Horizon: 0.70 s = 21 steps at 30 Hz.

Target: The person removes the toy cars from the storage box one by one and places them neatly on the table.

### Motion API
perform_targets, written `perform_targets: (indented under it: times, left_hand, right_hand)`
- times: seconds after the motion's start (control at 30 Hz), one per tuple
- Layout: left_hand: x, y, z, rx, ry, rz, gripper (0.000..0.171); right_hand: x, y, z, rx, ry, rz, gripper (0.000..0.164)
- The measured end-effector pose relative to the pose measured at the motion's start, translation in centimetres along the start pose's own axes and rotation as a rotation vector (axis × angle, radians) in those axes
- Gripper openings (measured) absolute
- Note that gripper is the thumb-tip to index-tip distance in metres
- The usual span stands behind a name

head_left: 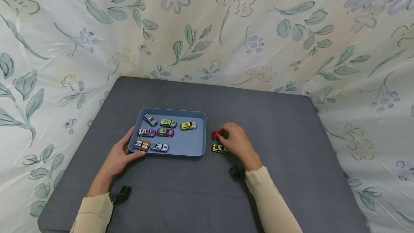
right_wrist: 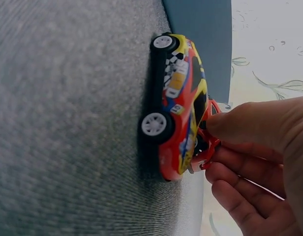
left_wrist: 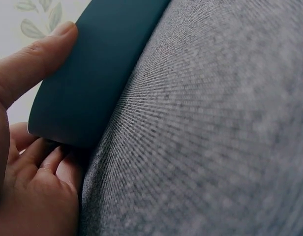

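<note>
At its left front corner, the blue-grey tray [head_left: 191, 143] is gripped by my left hand [head_left: 119, 156]. In the left wrist view the thumb [left_wrist: 48, 49] lies along the tray's outer wall [left_wrist: 92, 83], with the fingers curled at the corner. To the right of the tray, my right hand [head_left: 238, 140] pinches a red toy car [head_left: 215, 135] between thumb and fingers; part of the car is hidden by the hand. Just in front of it, a yellow and red toy car [head_left: 219, 149] stands on its wheels, with racing decals showing in the right wrist view.
Several toy cars stand in the tray, mostly toward its left: a silver car [head_left: 150, 119], a purple one [head_left: 165, 132], an orange one [head_left: 142, 145] and a yellow one [head_left: 188, 126] among them. A grey cloth-covered table [head_left: 194, 197] lies beneath, with a floral curtain [head_left: 200, 21] behind.
</note>
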<state>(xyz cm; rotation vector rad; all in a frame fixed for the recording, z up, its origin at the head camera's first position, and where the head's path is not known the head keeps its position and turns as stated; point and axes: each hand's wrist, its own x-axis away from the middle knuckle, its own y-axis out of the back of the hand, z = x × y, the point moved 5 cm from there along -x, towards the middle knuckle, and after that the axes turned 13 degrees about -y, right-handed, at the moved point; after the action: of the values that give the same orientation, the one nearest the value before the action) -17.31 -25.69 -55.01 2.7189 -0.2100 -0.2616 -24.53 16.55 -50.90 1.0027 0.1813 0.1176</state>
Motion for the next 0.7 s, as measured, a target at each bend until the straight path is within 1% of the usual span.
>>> perform_targets:
  times: [0.27,0.47,0.7]
  left_hand:
    - [-0.07,0.01,-0.07,-0.002,0.013,0.006,0.11]
    - [-0.14,0.04,-0.24,-0.007,0.027,0.007,0.11]
    - [-0.09,0.08,-0.34,-0.018,0.037,0.006,0.11]
  right_hand:
    - [0.22,0.09,-0.05,-0.009,0.004,0.015,0.017]
    - [0.15,0.14,-0.12,-0.009,0.023,0.006,0.018]
    - [0.1,0.23,-0.14,-0.014,0.013,0.022,0.018]
